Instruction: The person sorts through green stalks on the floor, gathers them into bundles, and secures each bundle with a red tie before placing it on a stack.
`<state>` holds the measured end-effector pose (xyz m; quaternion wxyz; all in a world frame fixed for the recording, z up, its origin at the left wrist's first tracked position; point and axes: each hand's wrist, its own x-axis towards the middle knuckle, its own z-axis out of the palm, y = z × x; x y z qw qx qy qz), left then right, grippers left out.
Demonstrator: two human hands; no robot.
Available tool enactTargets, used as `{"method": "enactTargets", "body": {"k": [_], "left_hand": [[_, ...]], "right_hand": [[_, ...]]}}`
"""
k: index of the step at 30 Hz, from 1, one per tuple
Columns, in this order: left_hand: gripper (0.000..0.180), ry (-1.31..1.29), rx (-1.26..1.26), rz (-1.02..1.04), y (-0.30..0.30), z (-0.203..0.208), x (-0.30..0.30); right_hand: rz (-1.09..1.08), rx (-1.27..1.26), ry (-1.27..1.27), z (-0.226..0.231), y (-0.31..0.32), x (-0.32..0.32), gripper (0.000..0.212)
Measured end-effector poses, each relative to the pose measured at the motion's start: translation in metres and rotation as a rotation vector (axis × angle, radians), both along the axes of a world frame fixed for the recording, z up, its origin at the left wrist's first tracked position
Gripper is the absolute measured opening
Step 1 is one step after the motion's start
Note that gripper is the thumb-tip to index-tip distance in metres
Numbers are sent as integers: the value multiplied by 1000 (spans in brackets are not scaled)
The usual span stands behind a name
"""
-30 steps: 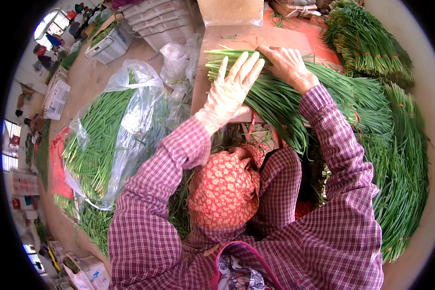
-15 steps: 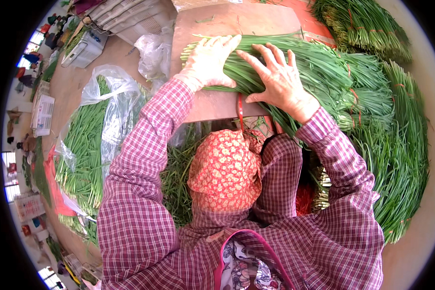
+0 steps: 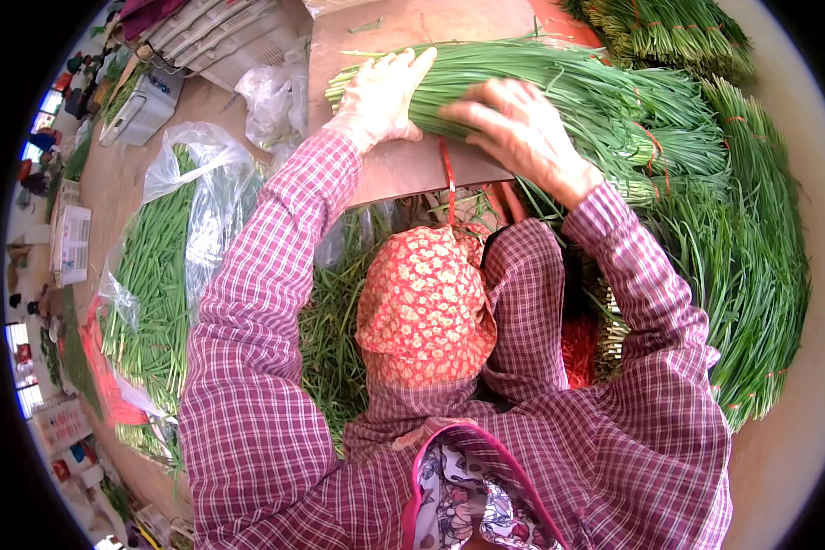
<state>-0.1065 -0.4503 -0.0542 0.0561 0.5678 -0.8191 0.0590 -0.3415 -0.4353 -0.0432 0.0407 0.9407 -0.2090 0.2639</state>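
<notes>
A thick sheaf of long green chives (image 3: 541,69) lies across a pinkish-brown board (image 3: 390,179), its pale stem ends to the left. My left hand (image 3: 382,96) is closed over the stem end, fingers on top and thumb along the near side. My right hand (image 3: 522,133), slightly blurred, rests over the near edge of the leaves with its fingers stretched to the left and the thumb apart. A red tie (image 3: 448,179) hangs off the board's near edge. To the right, the leaves run up against tied chive bundles (image 3: 683,137).
More chives (image 3: 752,284) are heaped on the right, with another tied pile (image 3: 674,37) at the far right. Chives in a clear plastic bag (image 3: 151,257) lie on the left. Loose leaves (image 3: 332,353) lie below the board. Stacked crates (image 3: 220,46) stand at the far left.
My right hand has shifted left, its spread fingers drawing closer together over the chives. My left hand stays on the stem ends. The whole view has shifted slightly.
</notes>
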Motion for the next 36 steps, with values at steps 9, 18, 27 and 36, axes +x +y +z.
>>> {"method": "enactTargets", "body": {"k": [9,18,27,36], "left_hand": [[114,23,-9,-34,-3,-1,-4],[99,-58,-167,-57,-13,-27,10],[118,238,84,-48,1,0,4],[33,1084,259,217,-100,44,49]], "right_hand": [[46,90,124,-61,41,0,18],[95,21,-273,-28,11,70,12],[-80,76,-386,-12,-67,62,15],[-132,354,-482,-31,-70,63,17]]}}
